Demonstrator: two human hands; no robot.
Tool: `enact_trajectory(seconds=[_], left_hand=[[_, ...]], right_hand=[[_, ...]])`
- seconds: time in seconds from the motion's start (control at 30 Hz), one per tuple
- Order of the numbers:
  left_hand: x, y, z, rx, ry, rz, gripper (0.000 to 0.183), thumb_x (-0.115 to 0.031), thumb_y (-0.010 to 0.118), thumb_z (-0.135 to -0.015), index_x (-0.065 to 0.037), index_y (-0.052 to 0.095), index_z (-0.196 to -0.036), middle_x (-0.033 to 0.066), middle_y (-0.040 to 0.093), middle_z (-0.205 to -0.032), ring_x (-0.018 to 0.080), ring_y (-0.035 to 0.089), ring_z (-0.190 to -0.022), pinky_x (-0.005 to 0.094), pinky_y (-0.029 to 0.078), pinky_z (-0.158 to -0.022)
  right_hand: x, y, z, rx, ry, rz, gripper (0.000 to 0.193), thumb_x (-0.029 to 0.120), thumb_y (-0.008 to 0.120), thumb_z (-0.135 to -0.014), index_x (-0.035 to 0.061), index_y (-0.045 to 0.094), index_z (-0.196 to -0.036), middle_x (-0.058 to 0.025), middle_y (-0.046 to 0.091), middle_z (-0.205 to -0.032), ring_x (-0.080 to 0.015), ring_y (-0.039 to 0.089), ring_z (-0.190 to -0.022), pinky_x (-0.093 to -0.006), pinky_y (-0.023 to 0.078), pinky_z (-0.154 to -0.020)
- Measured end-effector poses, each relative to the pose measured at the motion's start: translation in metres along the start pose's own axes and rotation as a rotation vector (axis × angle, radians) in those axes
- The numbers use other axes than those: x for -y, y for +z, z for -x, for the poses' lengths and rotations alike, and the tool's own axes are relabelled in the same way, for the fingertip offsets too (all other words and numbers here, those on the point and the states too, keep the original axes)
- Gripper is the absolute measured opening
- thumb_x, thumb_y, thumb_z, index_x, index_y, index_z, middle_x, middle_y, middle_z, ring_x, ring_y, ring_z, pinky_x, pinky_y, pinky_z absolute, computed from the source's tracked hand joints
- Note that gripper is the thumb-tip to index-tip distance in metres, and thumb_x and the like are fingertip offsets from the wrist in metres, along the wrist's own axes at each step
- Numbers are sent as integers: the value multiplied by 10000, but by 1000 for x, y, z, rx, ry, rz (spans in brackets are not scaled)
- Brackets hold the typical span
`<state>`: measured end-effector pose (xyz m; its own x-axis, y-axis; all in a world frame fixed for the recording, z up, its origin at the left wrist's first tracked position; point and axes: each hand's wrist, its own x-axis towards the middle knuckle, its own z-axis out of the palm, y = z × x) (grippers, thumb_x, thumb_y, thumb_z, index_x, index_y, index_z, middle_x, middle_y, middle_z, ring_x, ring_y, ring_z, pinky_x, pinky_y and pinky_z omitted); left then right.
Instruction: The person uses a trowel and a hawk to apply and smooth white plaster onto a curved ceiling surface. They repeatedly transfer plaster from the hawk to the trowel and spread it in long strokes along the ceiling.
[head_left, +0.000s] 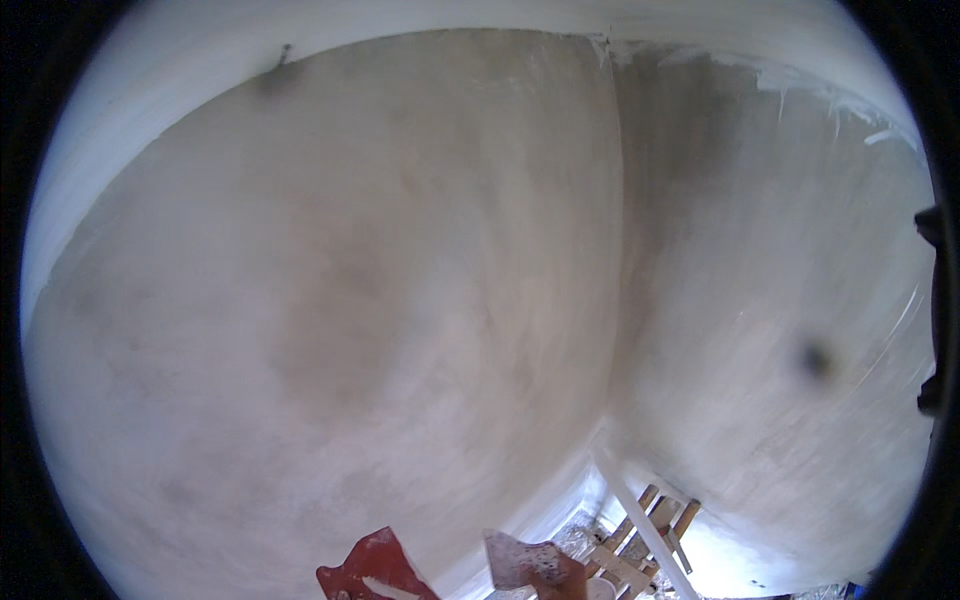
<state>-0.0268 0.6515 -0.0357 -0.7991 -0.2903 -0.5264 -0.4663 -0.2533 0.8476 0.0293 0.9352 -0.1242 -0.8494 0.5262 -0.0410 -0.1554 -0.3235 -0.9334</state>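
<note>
Near edge: red piece, left of centre; speckled grey-brown piece to its right. Both cut off, kind unclear. Fingers out of sight, state cannot tell. Wooden frame farther right.

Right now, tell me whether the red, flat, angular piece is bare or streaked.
Streaked: the red, flat, angular piece bears a pale streak near the picture's lower edge.
</note>
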Motion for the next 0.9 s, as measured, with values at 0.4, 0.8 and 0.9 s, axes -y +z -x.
enact_trajectory(seconds=[0.4,0.8,0.9], left_hand=[[-24,77,-13,388,131,199,207,-272,540,-1074,-101,592,-1180,23,654,-990,126,655,-834,302,555,-665],[-32,68,27,568,304,390,391,-270,495,-1094,-28,475,-1401,149,640,-1271,251,689,-1095,446,611,-938],[-32,65,29,570,381,322,364,-245,476,-1104,-19,478,-1389,142,641,-1240,228,689,-1063,408,610,-906]], right_hand=[[72,-24,-16,-89,-653,887,232,-56,685,-809,2,748,-1025,-143,707,-973,-299,629,-888,-385,484,-763],[130,72,35,164,-939,1021,228,88,717,-853,39,769,-1070,-110,712,-1021,-260,608,-840,-368,466,-732],[135,78,28,42,-891,937,236,71,723,-838,29,773,-1065,-118,711,-1011,-264,608,-835,-371,468,-720]])
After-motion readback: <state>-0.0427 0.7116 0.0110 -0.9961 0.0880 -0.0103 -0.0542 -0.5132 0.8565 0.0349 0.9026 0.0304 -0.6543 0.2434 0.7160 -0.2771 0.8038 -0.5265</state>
